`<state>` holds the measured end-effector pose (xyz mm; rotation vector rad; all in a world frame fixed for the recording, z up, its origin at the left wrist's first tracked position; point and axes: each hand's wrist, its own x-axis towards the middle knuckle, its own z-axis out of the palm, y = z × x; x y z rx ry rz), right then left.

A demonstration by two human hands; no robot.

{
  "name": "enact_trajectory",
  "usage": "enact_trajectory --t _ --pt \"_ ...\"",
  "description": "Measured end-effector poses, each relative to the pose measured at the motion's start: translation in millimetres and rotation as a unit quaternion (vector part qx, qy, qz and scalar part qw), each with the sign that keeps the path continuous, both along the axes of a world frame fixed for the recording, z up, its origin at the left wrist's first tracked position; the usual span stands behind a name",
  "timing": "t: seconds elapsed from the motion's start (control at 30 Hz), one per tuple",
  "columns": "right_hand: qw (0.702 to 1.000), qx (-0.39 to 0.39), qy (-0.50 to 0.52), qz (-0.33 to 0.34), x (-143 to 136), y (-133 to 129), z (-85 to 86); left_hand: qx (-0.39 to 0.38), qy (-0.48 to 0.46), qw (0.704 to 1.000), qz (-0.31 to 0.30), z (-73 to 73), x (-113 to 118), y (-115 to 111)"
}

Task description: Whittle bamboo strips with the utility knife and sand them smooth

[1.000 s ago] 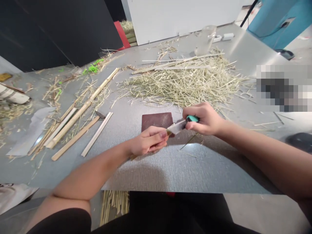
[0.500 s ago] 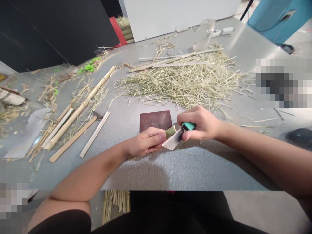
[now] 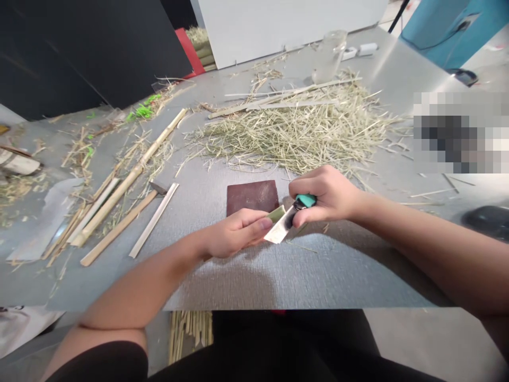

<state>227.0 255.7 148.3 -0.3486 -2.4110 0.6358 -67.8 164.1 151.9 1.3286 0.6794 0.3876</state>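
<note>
My left hand is closed around a green bamboo strip, whose end sticks out past the thumb. In my right hand is a knife with a teal handle. Its broad, bright blade slants down to the left and lies against or right beside the strip's end; exact contact is hard to see. Behind my left hand a dark red rectangular sheet lies flat on the table. The far part of the strip is hidden in my left palm.
A wide heap of thin bamboo shavings covers the table's middle back. To the left lie a hammer, a pale bamboo strip and a bamboo pole. A clear plastic cup stands behind the heap. A dark rounded object is at right.
The blade has turned slightly and now catches more light. Both hands keep their grips in nearly the same place. The whole view has shifted a little.
</note>
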Motion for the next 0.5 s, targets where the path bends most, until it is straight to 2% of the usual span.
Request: enact_trajectory --t 0.07,0.13,0.27,0.3,0.37,0.43,0.5 --pt "0.999 -0.001 -0.023 -0.024 1.1 2.7 -0.7 0.021 0.006 1.000 0.011 1.8 -0.2 0.9" --pt "0.996 -0.017 -0.052 -0.071 3.6 9.0 -2.8 0.057 0.024 0.998 -0.007 4.4 1.7 0.6" --pt "0.970 -0.071 -0.068 -0.223 13.4 27.1 -7.4 0.115 0.098 0.979 -0.139 1.0 6.2 -0.1" --pt "0.964 -0.073 -0.047 -0.252 15.8 29.9 -7.9 0.101 0.097 0.984 -0.113 -2.1 6.4 0.9" --pt "0.957 -0.062 0.002 -0.282 18.4 30.9 -7.2 0.057 0.036 0.998 -0.006 -8.9 6.1 4.3" --pt "0.962 -0.049 0.023 -0.268 17.9 26.1 -5.1 0.030 -0.026 0.997 0.059 -13.7 5.6 8.2" --pt "0.973 -0.033 0.001 -0.228 15.0 18.5 -2.4 0.025 -0.050 0.996 0.075 -15.0 6.0 10.8"
